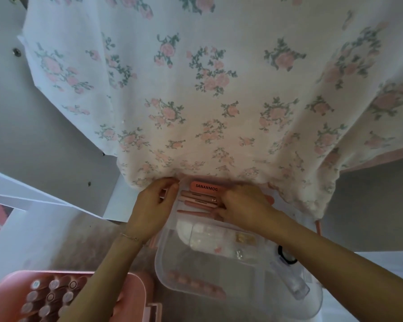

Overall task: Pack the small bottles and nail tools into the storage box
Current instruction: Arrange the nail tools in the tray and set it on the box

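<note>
A clear plastic tray [163,273] lies in front of me, its far end against my floral shirt. At that end sit a pink block [204,186] printed SANANMOG and several slim pink nail tools [194,198]. My right hand [244,203] rests on the right ends of these tools, its fingers curled over them. The thumb and fingers of my left hand [152,206] pinch the tray's far left edge. At the bottom left stands a pink storage box [132,289] holding several small bottles [52,298] with round caps.
Inside the clear tray lie white packets [205,238], a row of pink pieces [196,284], a black ring [286,254] and a clear little bottle [294,285] on its side. My floral shirt [207,89] fills the upper view. White furniture panels [28,189] stand to the left.
</note>
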Demonstrator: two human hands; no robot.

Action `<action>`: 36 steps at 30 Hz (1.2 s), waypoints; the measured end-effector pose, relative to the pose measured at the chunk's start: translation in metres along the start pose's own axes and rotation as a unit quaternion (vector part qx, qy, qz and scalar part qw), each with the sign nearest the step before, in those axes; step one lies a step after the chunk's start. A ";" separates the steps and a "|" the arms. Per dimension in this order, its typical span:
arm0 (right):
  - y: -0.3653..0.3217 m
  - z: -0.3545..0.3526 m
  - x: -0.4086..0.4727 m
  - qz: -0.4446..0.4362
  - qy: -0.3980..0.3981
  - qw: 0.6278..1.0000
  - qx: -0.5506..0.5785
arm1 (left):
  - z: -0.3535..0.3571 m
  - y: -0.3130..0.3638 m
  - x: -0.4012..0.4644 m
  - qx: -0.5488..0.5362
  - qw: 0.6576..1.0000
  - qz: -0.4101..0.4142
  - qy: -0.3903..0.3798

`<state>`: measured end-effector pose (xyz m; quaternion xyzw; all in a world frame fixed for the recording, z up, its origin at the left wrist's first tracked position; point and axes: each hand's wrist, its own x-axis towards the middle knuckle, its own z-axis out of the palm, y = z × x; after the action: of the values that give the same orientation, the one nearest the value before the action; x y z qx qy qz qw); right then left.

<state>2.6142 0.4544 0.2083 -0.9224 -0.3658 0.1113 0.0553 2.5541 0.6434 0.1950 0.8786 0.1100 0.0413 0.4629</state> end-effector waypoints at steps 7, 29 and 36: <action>-0.016 0.004 0.020 -0.021 -0.036 0.998 -0.050 | -0.001 0.000 -0.001 -0.009 1.000 -0.002 0.005; -0.003 0.012 0.008 0.043 0.016 0.999 -0.026 | -0.002 -0.004 0.000 -0.026 1.000 -0.005 -0.007; -0.003 0.011 0.007 0.046 0.009 0.999 -0.002 | -0.003 -0.003 -0.001 -0.030 0.999 -0.001 -0.013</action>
<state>2.6141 0.4615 0.1971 -0.9394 -0.3223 0.1051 0.0516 2.5525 0.6474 0.1948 0.8647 0.1030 0.0327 0.4906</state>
